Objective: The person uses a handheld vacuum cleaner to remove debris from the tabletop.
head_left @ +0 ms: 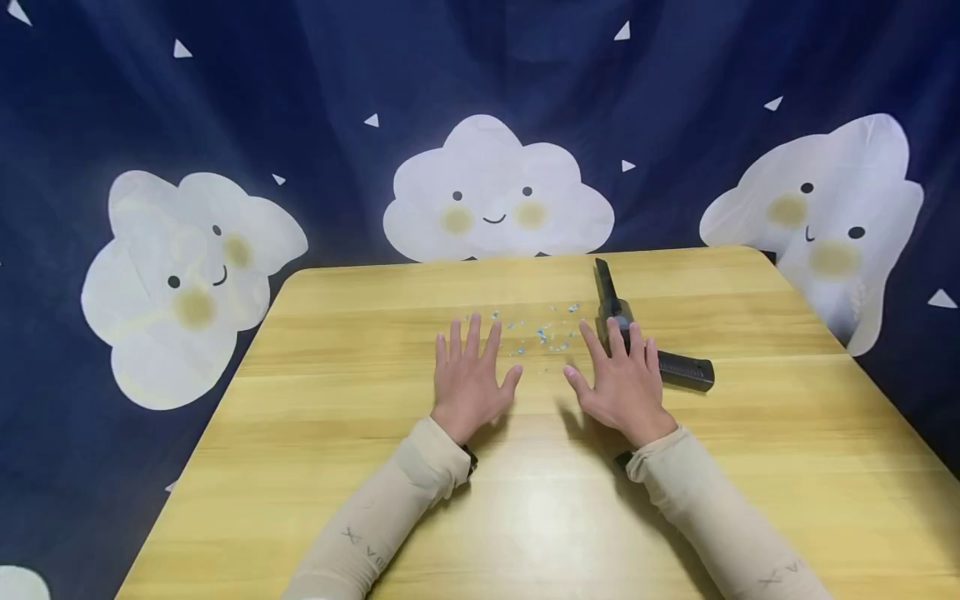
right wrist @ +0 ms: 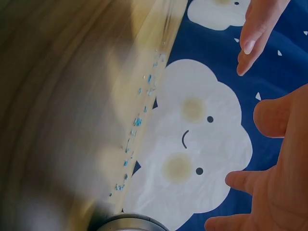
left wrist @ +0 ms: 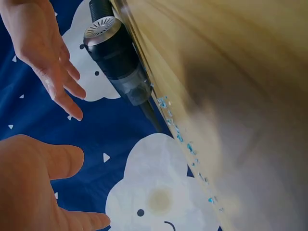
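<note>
The right hand [head_left: 622, 387] partly hides the vacuum [head_left: 612, 307]; the blue scraps [head_left: 542, 335], too small to identify; the table [head_left: 337, 400], cut off on its near side.

Possibly a curtained-off booth, navy cloth backdrop [head_left: 337, 50], 3 smiling clouds [head_left: 491, 171], wood-grain table [head_left: 277, 450]

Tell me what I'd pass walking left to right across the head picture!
Left smiley cloud → left hand → little blue bits → right hand → black handle → right smiley cloud.
</note>
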The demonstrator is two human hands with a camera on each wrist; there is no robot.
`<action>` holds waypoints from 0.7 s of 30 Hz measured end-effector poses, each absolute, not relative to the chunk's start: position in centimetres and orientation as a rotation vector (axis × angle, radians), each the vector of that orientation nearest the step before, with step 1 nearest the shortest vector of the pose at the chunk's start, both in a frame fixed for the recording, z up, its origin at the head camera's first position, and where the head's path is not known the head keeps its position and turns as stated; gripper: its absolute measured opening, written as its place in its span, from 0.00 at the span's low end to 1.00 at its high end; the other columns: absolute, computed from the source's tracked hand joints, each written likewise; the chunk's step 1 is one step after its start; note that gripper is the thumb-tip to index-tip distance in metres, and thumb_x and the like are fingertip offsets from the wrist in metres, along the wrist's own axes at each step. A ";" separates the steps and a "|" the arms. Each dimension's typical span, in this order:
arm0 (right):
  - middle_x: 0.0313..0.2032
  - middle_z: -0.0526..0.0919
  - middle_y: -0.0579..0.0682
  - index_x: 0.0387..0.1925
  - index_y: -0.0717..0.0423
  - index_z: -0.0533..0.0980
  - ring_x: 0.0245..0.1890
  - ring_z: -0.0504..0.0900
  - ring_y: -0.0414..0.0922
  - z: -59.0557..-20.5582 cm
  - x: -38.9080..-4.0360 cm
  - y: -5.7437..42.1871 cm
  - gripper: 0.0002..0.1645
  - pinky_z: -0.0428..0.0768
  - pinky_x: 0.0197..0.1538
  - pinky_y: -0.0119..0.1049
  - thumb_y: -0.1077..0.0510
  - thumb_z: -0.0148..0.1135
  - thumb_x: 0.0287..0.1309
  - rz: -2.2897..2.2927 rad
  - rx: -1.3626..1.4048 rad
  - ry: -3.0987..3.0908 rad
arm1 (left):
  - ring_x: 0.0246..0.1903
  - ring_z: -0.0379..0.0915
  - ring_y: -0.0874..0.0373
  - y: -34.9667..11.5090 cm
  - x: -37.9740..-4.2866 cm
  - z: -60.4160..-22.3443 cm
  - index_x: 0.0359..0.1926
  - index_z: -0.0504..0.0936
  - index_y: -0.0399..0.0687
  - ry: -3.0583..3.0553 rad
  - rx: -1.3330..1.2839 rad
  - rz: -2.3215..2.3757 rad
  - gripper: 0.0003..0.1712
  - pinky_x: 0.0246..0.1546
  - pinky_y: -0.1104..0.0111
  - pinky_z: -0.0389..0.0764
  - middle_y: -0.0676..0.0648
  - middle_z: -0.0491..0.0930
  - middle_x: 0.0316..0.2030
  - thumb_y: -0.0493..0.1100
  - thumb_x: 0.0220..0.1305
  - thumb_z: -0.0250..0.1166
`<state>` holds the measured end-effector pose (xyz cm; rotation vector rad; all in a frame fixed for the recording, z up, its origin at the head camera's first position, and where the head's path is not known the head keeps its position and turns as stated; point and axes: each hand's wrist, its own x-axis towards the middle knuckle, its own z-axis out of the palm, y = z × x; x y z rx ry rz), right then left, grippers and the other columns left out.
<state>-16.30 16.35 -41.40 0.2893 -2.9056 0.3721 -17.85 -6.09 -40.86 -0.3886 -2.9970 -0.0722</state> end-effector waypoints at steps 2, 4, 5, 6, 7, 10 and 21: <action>0.69 0.52 0.69 0.71 0.47 0.54 0.68 0.44 0.71 -41.6 -16.2 16.5 0.41 0.43 0.65 0.69 0.34 0.45 0.64 0.378 0.291 -2.907 | 0.71 0.33 0.38 -6.0 -17.8 -41.2 0.74 0.48 0.55 -3.003 -0.400 -0.068 0.42 0.68 0.42 0.41 0.40 0.43 0.74 0.70 0.66 0.39; 0.69 0.52 0.69 0.71 0.48 0.54 0.68 0.44 0.71 -41.7 -16.3 16.6 0.41 0.44 0.65 0.69 0.34 0.45 0.64 0.390 0.295 -2.900 | 0.71 0.35 0.38 -6.0 -17.9 -41.3 0.74 0.47 0.55 -3.001 -0.401 -0.066 0.42 0.68 0.42 0.42 0.40 0.44 0.74 0.70 0.67 0.39; 0.69 0.52 0.69 0.71 0.48 0.54 0.68 0.44 0.71 -41.6 -16.4 16.7 0.41 0.44 0.65 0.69 0.34 0.45 0.64 0.397 0.296 -2.896 | 0.71 0.35 0.38 -6.0 -18.0 -41.3 0.74 0.48 0.55 -2.998 -0.398 -0.071 0.42 0.68 0.42 0.42 0.40 0.44 0.74 0.70 0.66 0.39; 0.69 0.53 0.69 0.71 0.48 0.54 0.67 0.45 0.72 -41.5 -16.5 16.8 0.40 0.45 0.65 0.69 0.34 0.45 0.64 0.403 0.299 -2.888 | 0.71 0.37 0.38 -6.0 -18.0 -41.3 0.74 0.48 0.55 -2.992 -0.393 -0.076 0.42 0.68 0.42 0.43 0.40 0.45 0.74 0.70 0.66 0.40; 0.69 0.53 0.69 0.71 0.49 0.55 0.67 0.46 0.72 -41.3 -16.7 16.9 0.40 0.46 0.64 0.69 0.35 0.45 0.64 0.414 0.305 -2.876 | 0.70 0.37 0.37 -6.2 -18.1 -41.1 0.74 0.48 0.55 -2.987 -0.383 -0.082 0.42 0.68 0.42 0.43 0.40 0.46 0.73 0.70 0.66 0.40; 0.68 0.55 0.70 0.70 0.51 0.54 0.66 0.47 0.73 -40.5 -17.2 17.4 0.39 0.47 0.64 0.70 0.36 0.45 0.65 0.464 0.319 -2.849 | 0.70 0.38 0.37 -6.7 -18.4 -40.6 0.73 0.48 0.55 -2.974 -0.358 -0.153 0.42 0.68 0.42 0.44 0.40 0.47 0.73 0.69 0.66 0.42; 0.62 0.65 0.71 0.67 0.65 0.56 0.64 0.53 0.73 -39.8 -18.2 22.7 0.33 0.50 0.64 0.67 0.52 0.48 0.68 0.724 0.283 -2.818 | 0.70 0.38 0.39 -8.5 -19.6 -40.1 0.73 0.48 0.50 -2.994 -0.328 -0.607 0.41 0.68 0.43 0.44 0.39 0.46 0.73 0.66 0.68 0.42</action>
